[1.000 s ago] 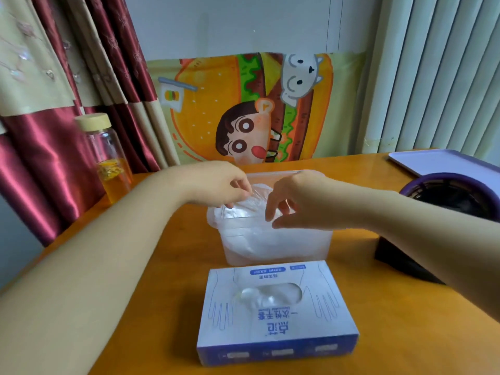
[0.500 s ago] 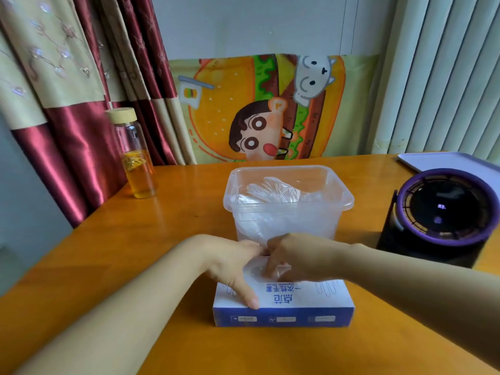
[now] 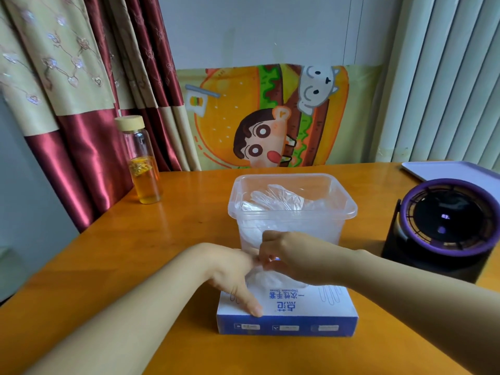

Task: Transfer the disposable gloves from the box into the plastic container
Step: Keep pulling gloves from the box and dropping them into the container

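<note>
A white and blue glove box (image 3: 303,315) lies flat on the wooden table (image 3: 167,239) near me. Just behind it stands a clear plastic container (image 3: 343,212) with crumpled clear gloves (image 3: 276,198) inside. My left hand (image 3: 232,274) rests on the box's left part, thumb stretched toward the front edge, fingertips at the opening. My right hand (image 3: 292,261) pinches a clear glove (image 3: 266,278) that rises out of the opening in the box top. Both hands meet over that opening.
A glass bottle (image 3: 142,163) with amber liquid stands at the table's left back. A black and purple round device (image 3: 443,228) sits at the right, a pale purple tray (image 3: 454,171) behind it. Curtains, a cartoon cloth and blinds line the wall.
Both hands left the container, came down to the box and settled on its opening. Since then my right hand has lifted a little, drawing a glove out.
</note>
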`<state>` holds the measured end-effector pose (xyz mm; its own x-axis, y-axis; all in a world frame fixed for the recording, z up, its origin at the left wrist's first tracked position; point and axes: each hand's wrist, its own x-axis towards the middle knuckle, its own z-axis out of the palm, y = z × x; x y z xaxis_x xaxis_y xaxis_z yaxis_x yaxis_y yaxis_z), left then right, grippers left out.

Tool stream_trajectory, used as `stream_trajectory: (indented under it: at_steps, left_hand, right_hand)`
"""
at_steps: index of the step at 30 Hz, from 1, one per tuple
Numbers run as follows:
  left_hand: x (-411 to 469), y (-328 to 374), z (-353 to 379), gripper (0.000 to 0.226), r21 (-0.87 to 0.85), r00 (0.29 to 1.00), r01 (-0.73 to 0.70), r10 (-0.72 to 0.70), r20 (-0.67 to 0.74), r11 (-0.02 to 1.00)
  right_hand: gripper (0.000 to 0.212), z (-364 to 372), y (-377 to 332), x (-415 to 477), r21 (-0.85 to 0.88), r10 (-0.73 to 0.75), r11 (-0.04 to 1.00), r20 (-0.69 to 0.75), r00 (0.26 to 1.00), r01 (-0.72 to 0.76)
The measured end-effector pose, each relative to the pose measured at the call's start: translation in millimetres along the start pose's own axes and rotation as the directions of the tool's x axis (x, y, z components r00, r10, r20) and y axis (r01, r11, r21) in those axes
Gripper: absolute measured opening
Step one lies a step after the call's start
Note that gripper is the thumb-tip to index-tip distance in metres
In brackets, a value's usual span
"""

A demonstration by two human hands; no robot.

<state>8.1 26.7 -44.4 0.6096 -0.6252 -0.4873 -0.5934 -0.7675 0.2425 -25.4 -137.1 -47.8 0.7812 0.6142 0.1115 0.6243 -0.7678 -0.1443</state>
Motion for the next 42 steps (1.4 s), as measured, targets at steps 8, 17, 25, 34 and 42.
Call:
stream_trajectory:
  at_steps: [8,17,25,34,42]
  left_hand:
    - [3.4,-0.3,1.4,0.087,-0.077,0.998,-0.023,0.027,0.063,0.997]
    - [-15.6,-6.6,-3.9,0.102,-0.111,0.996,0.024,-0.033,-0.078,0.994]
    - [-43.3,2.5,-41.0,0.129,-0.597,0.838,-0.328,-0.068,-0.542,0.732]
    - [-18.7,39.3,-59.7,0.045,-0.594,0.764,-0.484,-0.02,-0.645,0.643]
    - [-1.3,22.5,-65.6,0.019,-0.609,0.632,-0.489,-0.226,-0.741,0.625]
  right_hand:
    - [0.015,-39.6,9.2,-21.8,0.046,0.111,0.993,-0.025,0.993,-0.11]
    - [0.014,-98.6,26.7,-23.8,0.675,0.359,0.724,-0.192,0.913,-0.143]
    - [0.026,-94.8,27.2,-27.9,0.99,0.465,-0.05,0.143,0.874,-0.135]
    - [0.027,-75.0,32.4,-18.9,0.978,0.335,0.04,0.18,0.925,-0.205]
    - [0.041,-88.9,41.5,-24.1,0.992,0.471,0.094,0.026,0.882,-0.08]
